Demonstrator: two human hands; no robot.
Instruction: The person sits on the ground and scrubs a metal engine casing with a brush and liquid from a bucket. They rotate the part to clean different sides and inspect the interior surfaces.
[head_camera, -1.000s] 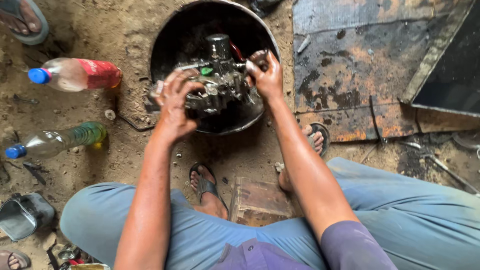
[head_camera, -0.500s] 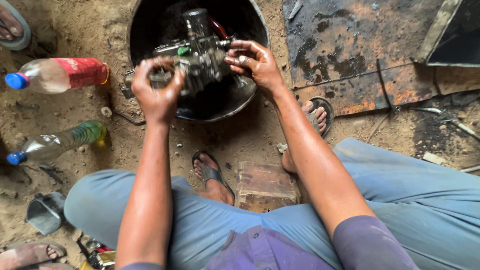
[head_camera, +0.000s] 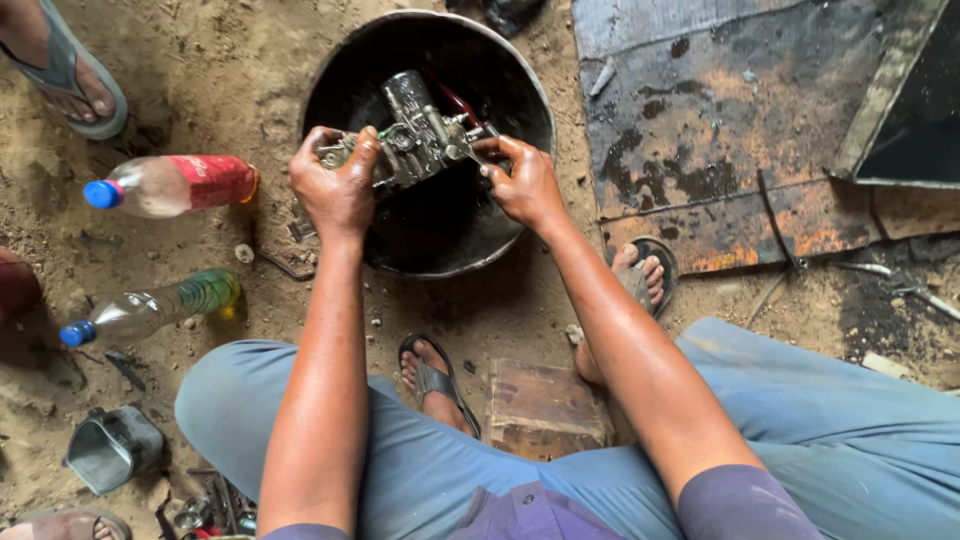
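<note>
I hold a greasy metal engine part (head_camera: 420, 135) with several fittings over a round black metal basin (head_camera: 520, 90) on the dirt floor. My left hand (head_camera: 335, 190) grips the part's left end. My right hand (head_camera: 522, 183) pinches its right end with the fingertips. The part sits tilted, its tall cylinder pointing away from me. The basin's inside is dark and oily.
Two plastic bottles with blue caps lie left, one with a red label (head_camera: 170, 185), one greenish (head_camera: 150, 308). A rusty oily metal sheet (head_camera: 720, 130) lies right. A wooden block (head_camera: 545, 408) sits between my sandalled feet. Another person's sandalled foot (head_camera: 65, 65) is top left. A small grey container (head_camera: 110, 448) lies lower left.
The camera view has shifted, and the part has been turned and lowered a little in my hands. Both hands keep their hold on it over the basin.
</note>
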